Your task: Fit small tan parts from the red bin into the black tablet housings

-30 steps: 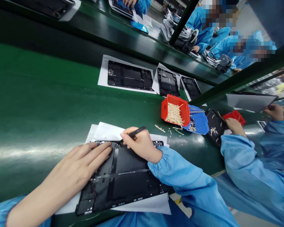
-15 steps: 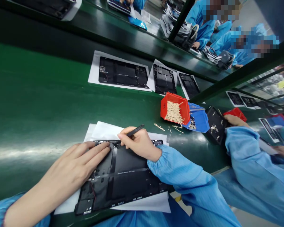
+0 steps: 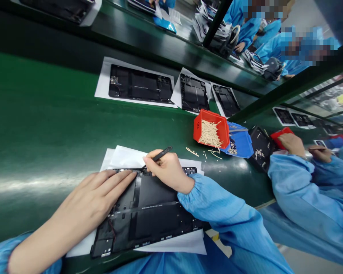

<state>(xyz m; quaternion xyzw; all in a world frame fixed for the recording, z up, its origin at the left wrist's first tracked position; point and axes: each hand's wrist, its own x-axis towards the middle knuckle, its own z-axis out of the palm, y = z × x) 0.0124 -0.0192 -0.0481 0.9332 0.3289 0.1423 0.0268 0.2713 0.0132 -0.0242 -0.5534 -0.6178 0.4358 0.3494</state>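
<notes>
An open tablet housing (image 3: 160, 224) with black inner parts lies on white sheets (image 3: 185, 243) in front of me. My left hand (image 3: 98, 196) rests flat on its left part, fingers stretched out and fingertips near the far edge. In my right hand (image 3: 167, 171) is a pair of black tweezers (image 3: 162, 153), held like a pen. The tips point down at the housing's far edge, just beside my left fingertips. What the tips touch is too small to make out.
Beyond stand a red bin (image 3: 198, 131) of pale strips, a blue bin (image 3: 247, 146) and a black tray (image 3: 263, 161). Loose strips (image 3: 192, 152) lie before them. Several tablet housings (image 3: 143, 83) sit on paper farther back. At right, a co-worker's hand (image 3: 293, 144) is by another red bin.
The tweezers' tips and my left fingertips have shifted slightly right along the far edge. The housings at the back have moved a little left. The co-worker's hand has moved right.
</notes>
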